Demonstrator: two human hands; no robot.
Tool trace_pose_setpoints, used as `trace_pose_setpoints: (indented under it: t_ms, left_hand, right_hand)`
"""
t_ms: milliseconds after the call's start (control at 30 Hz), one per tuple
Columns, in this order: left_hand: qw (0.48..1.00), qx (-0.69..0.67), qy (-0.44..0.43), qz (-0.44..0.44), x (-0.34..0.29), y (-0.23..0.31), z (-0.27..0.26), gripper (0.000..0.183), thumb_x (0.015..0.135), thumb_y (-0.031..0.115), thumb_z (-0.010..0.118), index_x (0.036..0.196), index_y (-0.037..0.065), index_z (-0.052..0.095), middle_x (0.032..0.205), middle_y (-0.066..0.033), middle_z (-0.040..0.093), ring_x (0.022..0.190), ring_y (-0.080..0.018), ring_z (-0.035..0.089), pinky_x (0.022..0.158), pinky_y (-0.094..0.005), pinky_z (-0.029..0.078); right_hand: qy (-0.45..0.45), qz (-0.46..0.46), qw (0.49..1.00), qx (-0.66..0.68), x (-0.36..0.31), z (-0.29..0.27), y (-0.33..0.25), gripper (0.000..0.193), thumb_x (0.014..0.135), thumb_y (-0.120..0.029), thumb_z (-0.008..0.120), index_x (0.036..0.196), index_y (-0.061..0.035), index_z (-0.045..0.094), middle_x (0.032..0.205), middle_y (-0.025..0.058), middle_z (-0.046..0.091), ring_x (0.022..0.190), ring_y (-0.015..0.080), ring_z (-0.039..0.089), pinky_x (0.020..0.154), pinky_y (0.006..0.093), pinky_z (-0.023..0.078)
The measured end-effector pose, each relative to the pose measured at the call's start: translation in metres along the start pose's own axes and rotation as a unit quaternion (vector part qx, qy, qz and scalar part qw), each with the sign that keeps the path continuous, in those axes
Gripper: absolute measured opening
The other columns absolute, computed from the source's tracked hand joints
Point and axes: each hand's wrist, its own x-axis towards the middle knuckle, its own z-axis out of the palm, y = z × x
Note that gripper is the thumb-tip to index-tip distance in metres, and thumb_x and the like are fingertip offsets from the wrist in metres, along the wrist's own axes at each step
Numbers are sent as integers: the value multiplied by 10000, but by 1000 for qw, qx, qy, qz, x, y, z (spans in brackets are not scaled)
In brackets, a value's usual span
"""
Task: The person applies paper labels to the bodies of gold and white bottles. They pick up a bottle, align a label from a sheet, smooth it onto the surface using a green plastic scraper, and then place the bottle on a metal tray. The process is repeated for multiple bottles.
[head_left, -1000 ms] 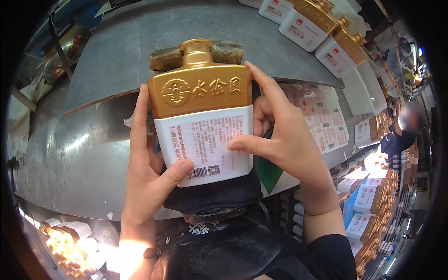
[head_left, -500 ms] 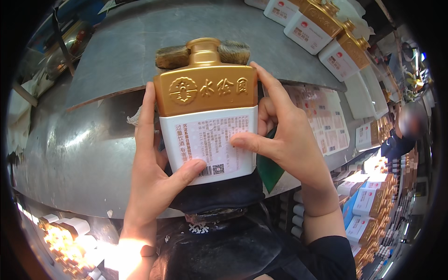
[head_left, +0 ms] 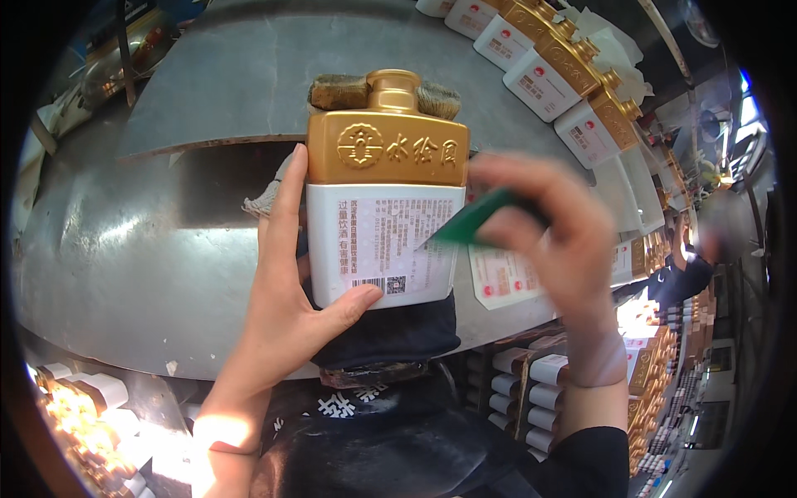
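Note:
A flat, white bottle with a gold shoulder and neck (head_left: 398, 149) faces me upright in the middle. My left hand (head_left: 286, 319) grips its left side, thumb pressed on the lower edge of a printed label (head_left: 386, 241) on the white front. In my right hand (head_left: 573, 228), blurred by motion, is a green scraper (head_left: 486, 217), its pointed corner in front of the label's right part. Whether the scraper touches the label I cannot tell. The bottle's base meets a dark cloth (head_left: 407, 332). Behind its neck are brown blocks (head_left: 339, 90), partly hidden.
A grey metal table (head_left: 149, 274) holds a raised board (head_left: 241, 91). More gold-and-white bottles (head_left: 552, 79) line the far right. A label sheet (head_left: 498, 278) lies beyond my right wrist. Several bottles fill racks (head_left: 540, 394) at lower right. Another person (head_left: 685, 266) is at the right.
My right hand has come off the bottle's right side, bringing the green scraper up in front of the label. My left hand keeps its grip. In the view the bottle sits slightly farther right.

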Motion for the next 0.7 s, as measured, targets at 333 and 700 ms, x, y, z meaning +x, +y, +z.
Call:
trace_pose_setpoints:
  t_ms: [333, 700]
  left_hand:
    - [993, -46, 105, -8, -22, 2, -25, 530, 977, 291, 525, 1415, 16, 408, 1415, -126, 442, 1222, -222, 499, 994, -359, 436]
    - [992, -29, 123, -10, -23, 1, -26, 435, 1008, 242, 448, 1360, -13, 467, 1354, -133, 507, 1209, -234, 523, 1005, -360, 440]
  right_hand:
    - [-84, -311, 929, -183, -2, 41, -37, 176, 720, -59, 686, 895, -45, 704, 889, 30, 703, 737, 132, 654, 659, 228, 516]
    - [-110, -302, 928, -187, -11, 30, -32, 219, 714, -8, 687, 931, -38, 676, 812, 46, 652, 669, 166, 611, 551, 281, 489]
